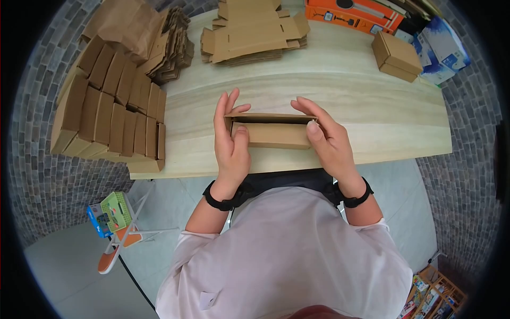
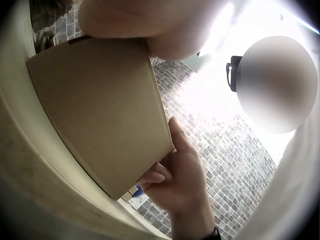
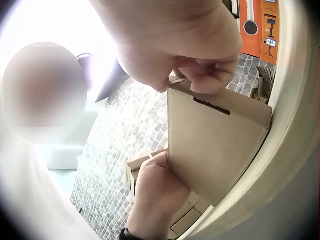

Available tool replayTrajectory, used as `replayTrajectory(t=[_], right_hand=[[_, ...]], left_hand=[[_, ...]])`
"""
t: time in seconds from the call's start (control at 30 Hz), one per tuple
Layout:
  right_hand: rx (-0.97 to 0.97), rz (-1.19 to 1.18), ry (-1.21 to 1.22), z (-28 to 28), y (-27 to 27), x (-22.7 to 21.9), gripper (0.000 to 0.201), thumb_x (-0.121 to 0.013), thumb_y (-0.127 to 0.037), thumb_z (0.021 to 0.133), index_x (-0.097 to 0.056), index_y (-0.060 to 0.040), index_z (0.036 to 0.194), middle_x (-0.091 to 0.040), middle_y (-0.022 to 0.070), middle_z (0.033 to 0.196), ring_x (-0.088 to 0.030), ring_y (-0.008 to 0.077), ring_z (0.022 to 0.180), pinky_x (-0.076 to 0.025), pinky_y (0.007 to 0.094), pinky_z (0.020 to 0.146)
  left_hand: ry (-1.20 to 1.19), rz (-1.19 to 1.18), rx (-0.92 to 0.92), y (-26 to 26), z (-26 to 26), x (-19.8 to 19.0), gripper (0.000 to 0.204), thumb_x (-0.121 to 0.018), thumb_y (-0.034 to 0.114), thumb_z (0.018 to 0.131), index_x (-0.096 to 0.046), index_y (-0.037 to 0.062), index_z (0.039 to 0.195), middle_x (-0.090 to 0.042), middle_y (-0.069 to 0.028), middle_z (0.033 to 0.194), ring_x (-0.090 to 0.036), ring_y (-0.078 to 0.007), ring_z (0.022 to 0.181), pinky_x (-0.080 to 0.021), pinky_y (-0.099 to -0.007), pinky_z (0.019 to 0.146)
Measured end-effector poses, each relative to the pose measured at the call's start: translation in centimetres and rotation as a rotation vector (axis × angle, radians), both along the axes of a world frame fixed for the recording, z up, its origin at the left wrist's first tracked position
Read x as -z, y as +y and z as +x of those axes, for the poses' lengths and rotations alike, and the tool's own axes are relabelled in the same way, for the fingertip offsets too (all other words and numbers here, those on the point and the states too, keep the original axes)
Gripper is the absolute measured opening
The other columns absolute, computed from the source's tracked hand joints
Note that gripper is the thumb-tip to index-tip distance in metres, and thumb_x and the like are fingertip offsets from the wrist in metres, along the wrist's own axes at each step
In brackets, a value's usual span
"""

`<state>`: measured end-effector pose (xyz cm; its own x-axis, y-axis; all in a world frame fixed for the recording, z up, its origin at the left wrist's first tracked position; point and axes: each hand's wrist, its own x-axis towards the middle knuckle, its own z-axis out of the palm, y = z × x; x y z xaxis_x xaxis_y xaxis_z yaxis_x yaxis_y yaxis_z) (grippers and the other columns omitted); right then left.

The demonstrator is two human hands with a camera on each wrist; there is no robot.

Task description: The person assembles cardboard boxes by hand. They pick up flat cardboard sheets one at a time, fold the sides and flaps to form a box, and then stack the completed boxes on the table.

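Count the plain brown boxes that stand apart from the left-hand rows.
2: the open box between left hand and right hand; the closed box at the table's far right, beside the blue-and-white package. Others may be hidden.

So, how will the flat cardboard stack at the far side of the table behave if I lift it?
The flat cardboard stack seems fairly stiff in the middle, as it lies flat in several layers. Its thin flaps stick out, so they may bend or catch. No band shows around it, so the layers could slide apart.
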<state>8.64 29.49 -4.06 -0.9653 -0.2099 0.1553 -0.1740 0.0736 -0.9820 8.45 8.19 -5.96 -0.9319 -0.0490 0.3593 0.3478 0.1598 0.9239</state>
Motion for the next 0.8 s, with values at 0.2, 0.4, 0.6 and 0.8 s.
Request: replayTrajectory(t=[0.2, 0.4, 0.6, 0.8], right_hand=[[0.029, -0.050, -0.021, 0.0, -0.3, 0.3, 0.055, -0.052, -0.042, 0.104, -0.050, -0.0021, 0.143, -0.062, 0.0163, 0.135, -0.056, 0.0216, 0.126, -0.042, 0.0322, 0.104], [0.013, -0.085, -0.078, 0.0, 0.2, 0.6, 0.054, -0.052, -0.041, 0.104, -0.050, -0.0031, 0.143, -0.060, 0.0141, 0.137, -0.057, 0.0196, 0.122, -0.043, 0.0303, 0.101], [-0.044, -0.123, -0.163, 0.4, 1.0, 0.9, 0.051, -0.052, -0.038, 0.104, -0.050, -0.0065, 0.144, -0.060, 0.0061, 0.139, -0.056, 0.0070, 0.092, -0.045, 0.0203, 0.072], [-0.093, -0.193, -0.157, 0.5, 1.6, 1.4, 0.052, -0.049, -0.039, 0.104, -0.050, -0.0073, 0.145, -0.060, 0.0043, 0.139, -0.053, 0.0036, 0.078, -0.044, 0.0194, 0.064]], left_hand=[[0.007, 0.015, -0.014, 0.2, 0.0, 0.7, 0.060, -0.038, 0.002, 0.094, -0.027, 0.0000, 0.153, -0.040, -0.0194, 0.154, -0.054, -0.0261, 0.125, -0.043, -0.0381, 0.106], [-0.032, 0.011, -0.008, 0.2, 0.0, 0.5, 0.053, -0.040, 0.009, 0.099, -0.032, -0.0035, 0.150, -0.042, -0.0190, 0.153, -0.056, -0.0256, 0.124, -0.043, -0.0377, 0.106], [-0.040, 0.006, 0.007, 0.0, 0.1, 0.5, 0.052, -0.038, 0.006, 0.097, -0.035, -0.0036, 0.149, -0.045, -0.0164, 0.150, -0.057, -0.0212, 0.118, -0.043, -0.0352, 0.104], [-0.012, -0.033, -0.012, -0.1, 0.1, 0.7, 0.052, -0.037, 0.002, 0.095, -0.038, -0.0025, 0.147, -0.051, -0.0163, 0.144, -0.055, -0.0212, 0.119, -0.040, -0.0329, 0.106]])
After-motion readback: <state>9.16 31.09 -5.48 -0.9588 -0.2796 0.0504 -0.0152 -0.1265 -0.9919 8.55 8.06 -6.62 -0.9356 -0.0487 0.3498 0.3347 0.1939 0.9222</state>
